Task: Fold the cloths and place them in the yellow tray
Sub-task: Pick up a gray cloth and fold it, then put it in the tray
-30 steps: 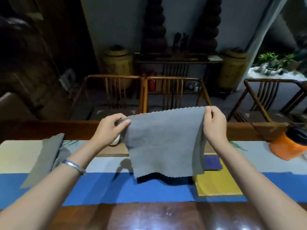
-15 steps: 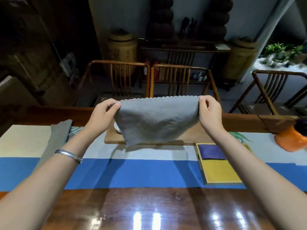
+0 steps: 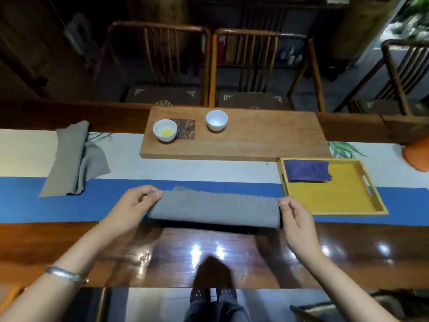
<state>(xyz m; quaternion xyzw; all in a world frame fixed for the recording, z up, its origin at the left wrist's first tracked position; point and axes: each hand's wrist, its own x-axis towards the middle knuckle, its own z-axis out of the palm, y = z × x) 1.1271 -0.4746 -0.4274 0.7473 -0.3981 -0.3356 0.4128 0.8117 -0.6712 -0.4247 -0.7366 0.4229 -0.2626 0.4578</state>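
Dark wooden chairs [image 3: 160, 66] are standing behind a long shiny worktop [image 3: 209, 256], and a blue and pale runner [image 3: 92, 205] is lying across it. A grey cloth [image 3: 214, 211] is resting on the blue part, near the middle, folded over into a long flat band. The left hand [image 3: 132, 211] is holding the cloth's left end, with its fingers [image 3: 156, 194] curled and pinching the top layer. The right hand [image 3: 296, 216] is pinching the right end between thumb and fingertips. Both hands are gripping the ends, probably so the wavy far edge is lining up straight with the layer under it.

The yellow tray [image 3: 380, 211] is sitting just to the right of the cloth, almost touching it. A folded purple cloth [image 3: 307, 170] is already lying in the tray's far left corner, so most of the yellow floor is staying open for more. The short trip to the right looks easy, but the tray's raised rim is something the cloth will need to go over.

Far to the left, another grey cloth [image 3: 74, 159] is lying loose and rumpled, waiting its turn. A wooden board [image 3: 267, 140] with two white cups [image 3: 217, 120] is sitting farther back, well away from the hands, so there is plenty of room on the near side for folding.
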